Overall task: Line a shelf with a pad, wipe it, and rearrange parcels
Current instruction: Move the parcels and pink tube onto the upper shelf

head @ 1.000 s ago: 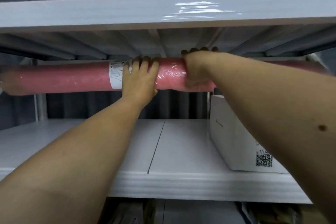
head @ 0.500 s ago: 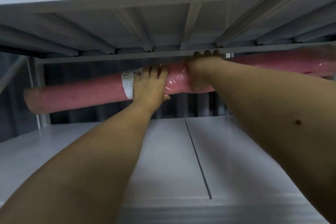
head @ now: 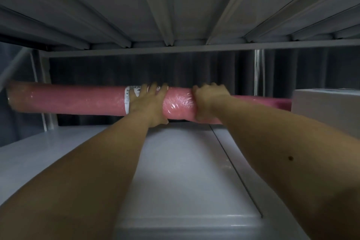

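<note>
Reaching deep into the shelving unit, both bare arms stretch toward the back edge of the shelf [head: 175, 161], where a long pink rolled pad [head: 78, 100] lies crosswise, wrapped in clear, shiny film. The roll runs from near the left rear post almost to the right, where its far end passes behind a white parcel [head: 327, 107] standing at the right side of the shelf. Whether the roll rests on the shelf surface or hangs just above it cannot be told from this angle.

The left hand [head: 148, 105] lies over the front of the roll near its middle, fingers spread and bent over the top, partly covering a white printed label [head: 127, 101] that bands the roll. Its grip is a loose wrap on the pad, the palm pressed to the film. The right hand [head: 208, 101] sits just beside it to the right, its fingers curled tightly over the top of the roll, so this grip is closed around the pad. A short stretch of crinkled film shows between the two hands.

A thin seam runs from front to back across the grey shelf boards, right of the middle. Overhead, the ribbed underside of the upper shelf [head: 185, 6] fills the top of the view, and a dark pleated curtain [head: 155, 70] hangs behind the unit.
</note>
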